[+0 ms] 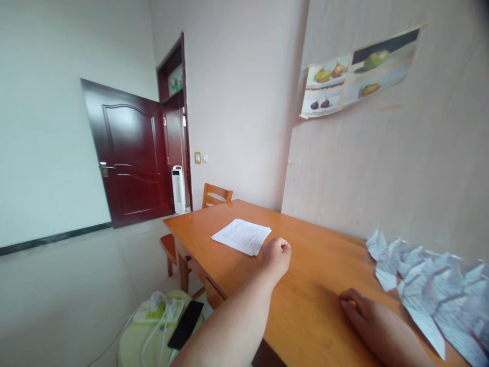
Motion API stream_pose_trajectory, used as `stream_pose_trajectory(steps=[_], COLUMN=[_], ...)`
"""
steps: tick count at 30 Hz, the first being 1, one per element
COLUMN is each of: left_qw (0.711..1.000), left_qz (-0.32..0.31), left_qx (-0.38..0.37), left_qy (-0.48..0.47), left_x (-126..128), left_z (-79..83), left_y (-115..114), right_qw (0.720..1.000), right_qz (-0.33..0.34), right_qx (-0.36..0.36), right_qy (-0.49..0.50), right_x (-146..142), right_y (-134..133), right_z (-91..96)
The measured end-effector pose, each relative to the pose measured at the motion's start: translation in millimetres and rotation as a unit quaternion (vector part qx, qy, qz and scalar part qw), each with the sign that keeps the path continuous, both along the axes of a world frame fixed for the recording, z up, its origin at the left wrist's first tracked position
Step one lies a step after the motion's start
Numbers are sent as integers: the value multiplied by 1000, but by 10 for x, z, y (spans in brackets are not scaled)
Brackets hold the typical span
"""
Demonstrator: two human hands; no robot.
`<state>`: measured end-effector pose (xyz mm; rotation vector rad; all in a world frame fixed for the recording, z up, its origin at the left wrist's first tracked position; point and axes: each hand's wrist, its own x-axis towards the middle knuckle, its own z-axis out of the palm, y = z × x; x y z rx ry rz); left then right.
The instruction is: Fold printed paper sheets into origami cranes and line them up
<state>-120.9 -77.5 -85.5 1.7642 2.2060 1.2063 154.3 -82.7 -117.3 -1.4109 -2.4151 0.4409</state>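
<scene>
My left hand is curled into a fist above the wooden table, with nothing showing in it. It is at the near right corner of a stack of printed paper sheets lying flat; whether it touches them I cannot tell. Nearer to me, my right hand rests low at the tabletop, fingers curled in and partly hidden, with no object visible in it. To its right stand many folded paper pieces with print on them, crowded together along the table's right side.
The orange wooden table meets a wall panel bearing a fruit picture. Wooden chair stands behind the table's far end. At lower left, a round stool carries a power strip, cables and a black phone.
</scene>
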Motion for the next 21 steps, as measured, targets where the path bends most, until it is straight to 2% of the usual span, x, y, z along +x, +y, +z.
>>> stream_pose_trajectory(steps=[7, 12, 16, 21], left_qw=[987, 967, 955, 948], left_qz=[136, 213, 241, 238], left_qx=[-34, -82, -128, -169], left_qy=[74, 113, 118, 130], left_x=[-485, -860, -993, -1024], left_z=[176, 152, 66, 14], left_y=[-154, -282, -323, -306], right_qw=[1000, 999, 999, 999], right_qz=[20, 29, 32, 32], right_qx=[17, 9, 0, -3], right_qy=[10, 16, 29, 39], right_x=[12, 19, 25, 33], right_y=[62, 111, 152, 125], right_z=[-61, -119, -147, -91])
